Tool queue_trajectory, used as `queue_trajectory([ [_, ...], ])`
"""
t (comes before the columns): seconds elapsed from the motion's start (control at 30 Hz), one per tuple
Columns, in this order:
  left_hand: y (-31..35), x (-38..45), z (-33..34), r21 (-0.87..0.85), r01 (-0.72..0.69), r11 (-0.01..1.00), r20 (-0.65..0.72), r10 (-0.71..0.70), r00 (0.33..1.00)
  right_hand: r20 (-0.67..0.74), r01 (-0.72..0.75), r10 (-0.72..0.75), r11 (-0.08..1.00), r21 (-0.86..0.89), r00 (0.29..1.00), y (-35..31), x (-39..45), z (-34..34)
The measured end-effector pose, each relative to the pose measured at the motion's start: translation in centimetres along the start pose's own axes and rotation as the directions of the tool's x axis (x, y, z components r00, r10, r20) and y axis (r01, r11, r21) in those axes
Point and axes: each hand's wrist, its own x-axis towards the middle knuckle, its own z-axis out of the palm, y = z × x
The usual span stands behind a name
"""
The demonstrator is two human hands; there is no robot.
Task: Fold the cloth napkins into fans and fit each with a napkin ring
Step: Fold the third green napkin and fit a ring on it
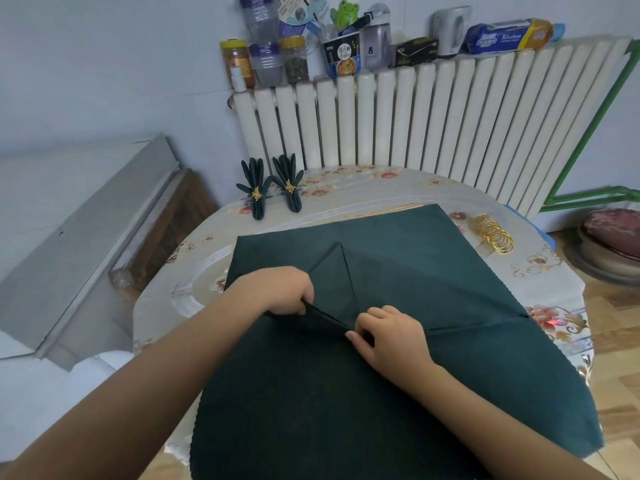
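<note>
A large dark green cloth napkin (398, 258) lies spread over a stack of the same cloth on the table, one corner folded in toward its middle. My left hand (280, 289) grips a raised pleat of the napkin at its left end. My right hand (388, 334) pinches the same pleat at its right end, near the napkin's centre. Two finished fan napkins stand at the back left, one (255, 188) beside the other (290, 183), each with a gold leaf ring. A pile of gold napkin rings (491, 232) lies at the right of the cloth.
The round table (381, 188) has a floral plastic cover. A white radiator (433, 116) stands behind it, with jars, bottles, a cup and boxes on top. A grey slanted panel (90, 237) is at the left, and a cushioned stool (613, 237) at the right.
</note>
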Motion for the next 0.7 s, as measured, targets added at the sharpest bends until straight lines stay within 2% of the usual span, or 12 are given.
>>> queue_trajectory([
  [0.13, 0.8, 2.7, -2.4, 0.2, 0.038, 0.979, -0.187, 0.0, 0.982, -0.048, -0.09, 0.091, 0.996, 0.026, 0.995, -0.3, 0.2, 0.3],
  [0.23, 0.7, 4.7, -1.7, 0.311, 0.004, 0.951, -0.441, 0.14, 0.886, -0.064, -0.11, 0.111, 0.994, 0.02, 0.992, -0.6, 0.1, 0.5],
  [0.27, 0.4, 5.3, -1.1, 0.278, 0.012, 0.96, -0.522, 0.141, 0.841, -0.063, -0.113, 0.114, 0.993, 0.017, 0.992, -0.6, 0.1, 0.6],
  [0.3, 0.0, 5.6, -0.3, 0.17, 0.045, 0.984, -0.599, 0.067, 0.798, -0.061, -0.114, 0.115, 0.993, 0.017, 0.992, -0.6, 0.1, 0.7],
  [0.33, -0.4, 6.0, 0.5, -0.004, 0.091, 0.996, -0.652, -0.072, 0.755, -0.059, -0.115, 0.116, 0.993, 0.015, 0.992, -0.6, 0.0, 0.8],
  [0.37, -0.8, 6.3, 1.1, -0.219, 0.13, 0.967, -0.661, -0.245, 0.709, -0.064, -0.117, 0.117, 0.993, 0.012, 0.991, -0.6, 0.0, 0.9],
  [0.4, -1.2, 6.4, 1.8, -0.443, 0.149, 0.884, -0.604, -0.417, 0.679, -0.07, -0.116, 0.116, 0.993, 0.009, 0.991, -0.6, 0.0, 0.9],
  [0.43, -1.6, 6.7, 2.3, -0.629, 0.145, 0.764, -0.501, -0.54, 0.676, -0.078, -0.12, 0.12, 0.993, 0.006, 0.99, -0.5, 0.1, 1.0],
  [0.47, -1.9, 7.0, 2.9, -0.758, 0.129, 0.639, -0.387, -0.601, 0.699, -0.086, -0.122, 0.122, 0.993, 0.002, 0.989, -0.5, 0.1, 1.0],
  [0.53, -2.3, 7.5, 3.7, -0.866, 0.091, 0.492, -0.261, -0.599, 0.757, -0.091, -0.125, 0.124, 0.992, 0.001, 0.988, -0.5, 0.1, 1.0],
  [0.63, -2.2, 8.2, 3.8, -0.93, -0.004, 0.367, -0.236, -0.591, 0.771, -0.087, -0.123, 0.124, 0.992, 0.011, 0.989, -0.6, 0.1, 1.1],
  [0.7, -2.0, 8.8, 3.2, -0.938, -0.041, 0.345, -0.254, -0.599, 0.76, -0.084, -0.129, 0.13, 0.992, 0.012, 0.988, -0.6, 0.2, 1.1],
])
